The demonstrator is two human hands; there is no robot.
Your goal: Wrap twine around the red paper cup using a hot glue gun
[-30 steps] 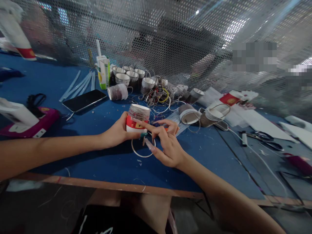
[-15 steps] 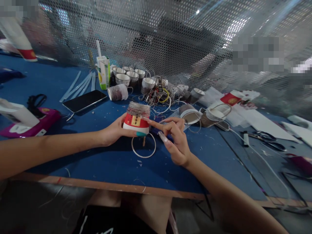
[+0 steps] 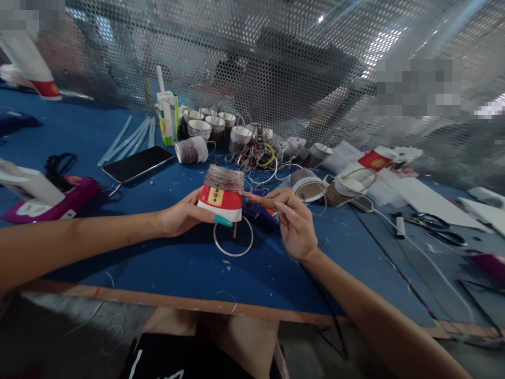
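The bare left forearm comes in from the left edge, almost level, and the left hand (image 3: 182,213) is curled in a closed grip, its thumb with a teal nail lying forward and low. The bare right forearm rises from the lower right corner. The right hand (image 3: 296,226) is half open, with its fingers (image 3: 263,200) stretched toward the left hand.

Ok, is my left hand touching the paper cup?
Touching. The head view shows the left hand wrapped around the red and white cup, with the thumb pressed against its lower edge and the fingers behind it.
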